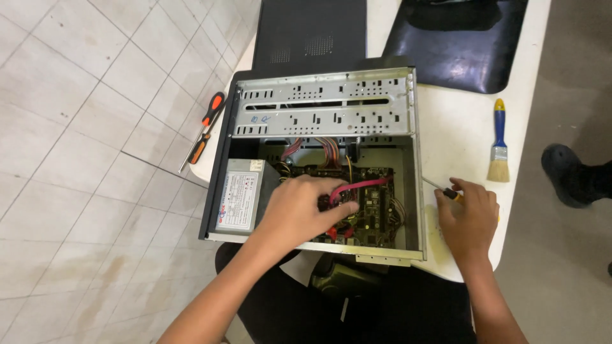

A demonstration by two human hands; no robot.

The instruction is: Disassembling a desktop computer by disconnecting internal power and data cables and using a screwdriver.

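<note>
your left hand [299,213] reaches into the open computer case [319,159], fingers bent on the pink cable [370,185]; your right hand [468,213] is closed around a screwdriver [446,191] on the table [459,127]

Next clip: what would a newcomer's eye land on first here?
The opened computer case lying on the white table, its circuit board exposed. The left hand reaches inside onto the board beside a pink cable, while the right hand rests on the table holding a screwdriver. A paintbrush lies at the right.
</note>
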